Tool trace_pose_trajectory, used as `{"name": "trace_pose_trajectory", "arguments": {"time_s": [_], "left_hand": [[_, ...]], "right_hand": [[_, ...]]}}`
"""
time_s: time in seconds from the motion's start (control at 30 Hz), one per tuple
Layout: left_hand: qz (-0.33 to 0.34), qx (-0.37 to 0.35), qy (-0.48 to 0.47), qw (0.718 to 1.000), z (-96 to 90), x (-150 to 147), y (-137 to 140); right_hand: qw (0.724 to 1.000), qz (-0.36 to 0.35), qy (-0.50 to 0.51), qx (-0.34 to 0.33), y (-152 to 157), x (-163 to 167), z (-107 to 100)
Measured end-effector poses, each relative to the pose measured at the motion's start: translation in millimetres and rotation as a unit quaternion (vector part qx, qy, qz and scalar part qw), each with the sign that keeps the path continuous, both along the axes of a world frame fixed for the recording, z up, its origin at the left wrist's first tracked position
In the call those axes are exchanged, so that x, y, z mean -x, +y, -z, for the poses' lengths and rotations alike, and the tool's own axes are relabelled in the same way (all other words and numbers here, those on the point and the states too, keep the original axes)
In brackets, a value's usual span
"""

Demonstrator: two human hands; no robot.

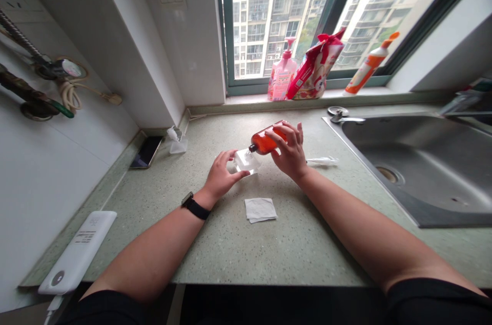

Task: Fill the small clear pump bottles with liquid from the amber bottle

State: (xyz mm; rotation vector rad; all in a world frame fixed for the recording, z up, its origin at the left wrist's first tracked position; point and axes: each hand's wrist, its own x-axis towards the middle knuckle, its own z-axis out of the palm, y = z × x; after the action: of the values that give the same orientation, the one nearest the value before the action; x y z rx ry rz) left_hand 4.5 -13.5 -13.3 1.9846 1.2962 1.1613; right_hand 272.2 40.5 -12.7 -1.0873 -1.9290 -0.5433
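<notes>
My right hand [289, 153] is wrapped round an orange-red, see-through bottle [264, 142], tipped with its dark, uncapped neck pointing down to the left. Right under that neck is a small clear container [246, 162] on the counter. Thumb and fingers of my left hand [225, 174] grip the container from its left side. Whether liquid is flowing from the bottle is too small to tell for certain. A folded white tissue [260, 209] lies on the counter nearer to me. Behind my right wrist lies a thin item in clear wrapping [323, 161].
A phone [146, 152] and a small clear cup with something white [178, 141] are at the back left. A white power bank [79, 250] lies front left. To the right is a steel sink [434, 171]; a pump bottle [282, 74], red bag [317, 68] and orange-white bottle [368, 69] line the windowsill.
</notes>
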Motion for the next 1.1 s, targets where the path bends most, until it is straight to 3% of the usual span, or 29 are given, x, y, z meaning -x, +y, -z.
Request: {"name": "trace_pose_trajectory", "arguments": {"time_s": [1.1], "left_hand": [[0.004, 0.007, 0.000, 1.000, 0.5, 0.2, -0.8]], "right_hand": [[0.999, -0.020, 0.003, -0.040, -0.8, 0.2, -3.8]]}}
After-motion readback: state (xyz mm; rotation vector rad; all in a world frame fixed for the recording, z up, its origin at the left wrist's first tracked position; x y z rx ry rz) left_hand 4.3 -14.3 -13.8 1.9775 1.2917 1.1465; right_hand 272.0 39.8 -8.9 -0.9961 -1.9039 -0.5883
